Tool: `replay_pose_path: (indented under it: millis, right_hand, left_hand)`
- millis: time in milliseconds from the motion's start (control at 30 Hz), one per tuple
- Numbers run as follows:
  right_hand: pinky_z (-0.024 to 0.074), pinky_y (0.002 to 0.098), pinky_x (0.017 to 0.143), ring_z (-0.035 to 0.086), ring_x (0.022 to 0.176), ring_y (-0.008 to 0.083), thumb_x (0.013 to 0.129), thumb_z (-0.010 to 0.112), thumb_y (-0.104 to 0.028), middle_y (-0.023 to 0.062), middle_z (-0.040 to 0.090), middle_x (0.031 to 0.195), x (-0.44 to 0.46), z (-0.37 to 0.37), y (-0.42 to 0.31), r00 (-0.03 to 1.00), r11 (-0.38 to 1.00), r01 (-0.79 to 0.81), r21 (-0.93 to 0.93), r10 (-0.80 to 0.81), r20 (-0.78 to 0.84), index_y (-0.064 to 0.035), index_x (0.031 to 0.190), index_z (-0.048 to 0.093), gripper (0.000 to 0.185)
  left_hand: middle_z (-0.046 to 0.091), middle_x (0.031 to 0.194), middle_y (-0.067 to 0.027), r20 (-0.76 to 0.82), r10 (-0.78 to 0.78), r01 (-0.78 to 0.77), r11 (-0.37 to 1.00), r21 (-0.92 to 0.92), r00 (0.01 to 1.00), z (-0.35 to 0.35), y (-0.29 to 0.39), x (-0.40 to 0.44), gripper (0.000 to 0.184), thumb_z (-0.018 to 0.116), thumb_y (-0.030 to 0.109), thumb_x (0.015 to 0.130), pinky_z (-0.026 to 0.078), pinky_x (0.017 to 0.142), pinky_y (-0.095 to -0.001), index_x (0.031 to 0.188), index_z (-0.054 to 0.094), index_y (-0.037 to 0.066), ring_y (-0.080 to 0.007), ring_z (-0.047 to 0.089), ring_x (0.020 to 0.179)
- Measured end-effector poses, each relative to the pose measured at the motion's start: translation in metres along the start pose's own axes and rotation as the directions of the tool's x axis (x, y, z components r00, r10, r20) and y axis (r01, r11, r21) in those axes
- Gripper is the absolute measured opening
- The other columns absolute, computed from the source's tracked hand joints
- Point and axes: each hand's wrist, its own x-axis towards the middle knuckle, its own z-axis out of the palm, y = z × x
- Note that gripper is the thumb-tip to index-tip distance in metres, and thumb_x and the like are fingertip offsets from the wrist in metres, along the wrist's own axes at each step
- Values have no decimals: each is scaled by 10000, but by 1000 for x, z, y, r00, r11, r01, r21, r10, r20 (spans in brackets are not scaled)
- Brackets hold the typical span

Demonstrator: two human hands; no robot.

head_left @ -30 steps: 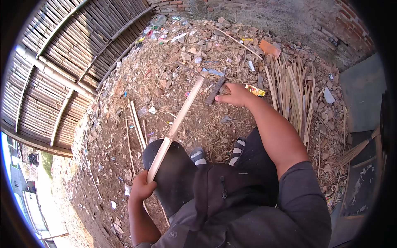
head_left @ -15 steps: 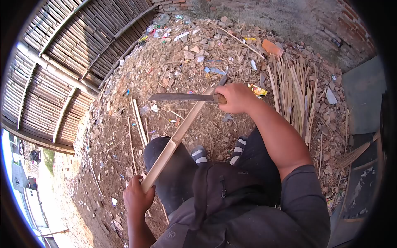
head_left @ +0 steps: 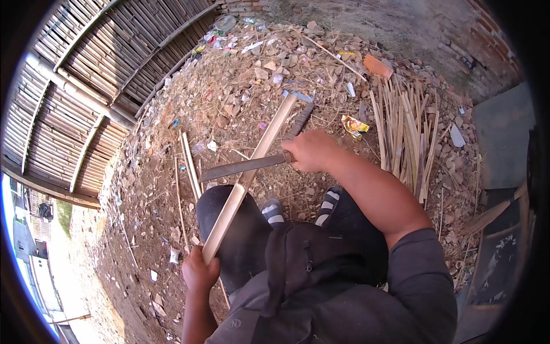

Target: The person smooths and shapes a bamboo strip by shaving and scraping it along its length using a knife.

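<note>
A split length of bamboo (head_left: pixel 229 215), its hollow inner face and a node showing, slants across my left knee. My left hand (head_left: pixel 200 268) is closed round its lower end. In my right hand (head_left: pixel 312 150) is the handle of a machete (head_left: pixel 229 169). The blade points left and crosses the bamboo above the node, tilted a little down at its tip. Whether the edge touches the bamboo I cannot tell. Just behind my right hand, a dark ribbed rod (head_left: pixel 301 120) lies on the ground, partly hidden by the hand.
A bundle of split bamboo strips (head_left: pixel 407 132) lies to the right, near an orange brick (head_left: pixel 378 66). More thin strips (head_left: pixel 190 163) lie left of my knee. Rubble and litter cover the ground. A bamboo fence (head_left: pixel 86 92) stands left, a brick wall (head_left: pixel 401 28) behind.
The machete has moved down along the bamboo towards my knee, its tip now lower. My left hand has shifted slightly up and right with the bamboo, whose far end now reaches higher.
</note>
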Motion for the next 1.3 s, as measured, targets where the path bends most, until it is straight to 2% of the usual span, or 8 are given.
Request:
replay_pose_path:
  millis: [67,267,467,567,667,833,1033,1300]
  right_hand:
    - [552,519,749,707,840,377,823,756,-364,156,709,829,5,5,-6,998,998,56,-36,-55,38,-97,993,671,328]
    - [576,493,789,723,887,359,805,754,-312,153,733,914,20,20,27,990,964,-142,225,138,32,-131,1123,712,368]
    - [540,490,743,692,815,385,809,775,-319,177,701,838,4,-15,-1,999,998,-43,54,42,9,-63,1005,699,331]
    - [525,473,726,687,799,378,811,778,-301,172,701,831,13,-4,33,955,904,-255,343,292,-60,-38,1003,699,335]
    - [514,466,713,684,794,373,819,776,-291,159,702,819,10,0,42,930,901,-246,357,323,-173,-28,992,697,324]
    - [557,520,770,709,844,373,783,738,-245,153,709,849,2,-14,-12,997,996,-66,68,68,-23,-97,916,674,209]
    - [564,506,789,716,896,362,797,725,-262,148,718,866,25,-3,3,971,975,-153,160,118,209,-107,954,695,223]
    - [563,501,777,705,887,385,798,740,-308,163,718,861,12,-4,-18,995,997,-72,-16,73,68,-112,963,706,259]
  left_hand:
    - [645,694,-215,32,24,-24,999,-24,999,-1,-4,6,320,691,237,723,539,638,-527,941,608,18,-428,675,677]
    - [609,640,-198,72,64,-49,981,-188,995,2,-16,17,267,686,245,736,527,598,-520,867,586,34,-429,656,627]
    - [603,646,-202,137,79,-39,961,-274,987,8,-26,20,268,698,231,748,514,589,-471,835,550,26,-411,660,630]
    - [593,650,-196,178,39,41,903,-428,983,25,-43,22,291,712,227,756,504,597,-430,860,553,6,-383,665,644]
    - [602,660,-200,110,54,-5,912,-410,992,23,-37,18,312,719,242,771,506,602,-436,886,558,2,-386,673,654]
    - [629,685,-217,75,4,15,968,-249,997,22,-19,13,432,771,389,834,506,594,-480,868,545,22,-435,656,652]
    - [610,666,-222,8,6,-5,986,-167,1000,29,-24,20,463,736,444,885,484,566,-519,822,530,35,-449,643,637]
    - [592,634,-211,8,69,-67,993,-102,998,13,-16,20,476,712,452,910,480,550,-519,797,513,34,-446,631,607]
